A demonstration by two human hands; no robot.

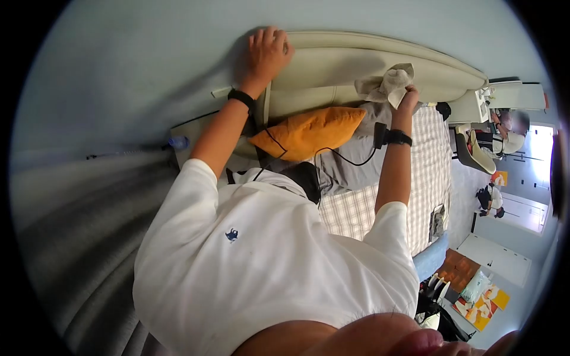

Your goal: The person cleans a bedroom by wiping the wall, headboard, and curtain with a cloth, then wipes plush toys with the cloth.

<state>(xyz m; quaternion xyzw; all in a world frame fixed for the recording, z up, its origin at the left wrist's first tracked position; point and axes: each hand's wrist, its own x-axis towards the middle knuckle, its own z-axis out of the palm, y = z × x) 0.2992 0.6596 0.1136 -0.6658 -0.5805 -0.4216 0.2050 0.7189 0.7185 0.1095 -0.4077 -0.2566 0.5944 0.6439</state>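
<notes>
Grey cloth [383, 86] bunched in the right hand [408, 98], left hand [271, 50] up at twelve!
There's the cloth, between one and two o'clock in the wearer's view, in front of the cream headboard [314, 59]; whether they touch, I can't tell. The right grip is closed on its crumpled folds, and what folds: light, soft, floppy by the look of them, surely best held where they gather. Left fingers bend at the headboard's end; clasping or merely resting, I can't tell.
</notes>
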